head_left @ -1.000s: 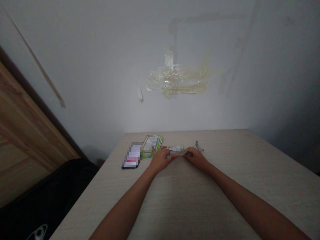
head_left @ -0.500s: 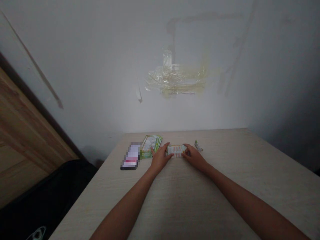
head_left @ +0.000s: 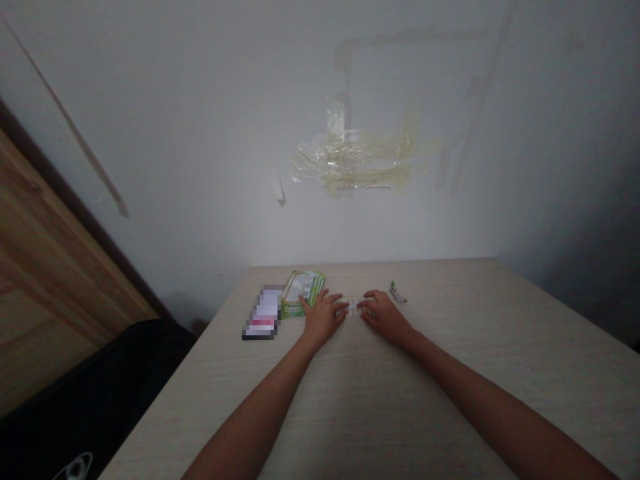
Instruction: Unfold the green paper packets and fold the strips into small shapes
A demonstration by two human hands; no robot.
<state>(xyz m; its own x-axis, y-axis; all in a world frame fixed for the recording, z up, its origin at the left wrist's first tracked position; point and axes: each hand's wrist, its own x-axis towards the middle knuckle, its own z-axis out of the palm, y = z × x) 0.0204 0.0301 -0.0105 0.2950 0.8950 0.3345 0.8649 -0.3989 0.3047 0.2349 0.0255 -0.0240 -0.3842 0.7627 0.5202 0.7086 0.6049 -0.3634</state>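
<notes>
A small printed paper (head_left: 353, 306) with white and reddish print lies on the table between my two hands, which cover both its ends. My left hand (head_left: 323, 320) rests palm down at its left end, fingers spread and fingertips on the paper. Over the right end my right hand (head_left: 385, 317) is bent, its fingers apart and pressing on the paper from above. Just left of my left hand sits a stack of green-and-white printed packets (head_left: 300, 290), near my outstretched thumb. What kind of paper it is cannot be made out.
A phone (head_left: 264, 313) with a blurred screen lies left of the stack. A small crumpled wrapper (head_left: 397, 292) is right of my right hand. The pale wooden table (head_left: 360, 400) meets a wall (head_left: 200, 133) with old tape. A black bag (head_left: 100, 393) stands at left.
My fingers have gone from gripping the paper by its two ends to lying spread on top of it. The paper now shows less between my hands.
</notes>
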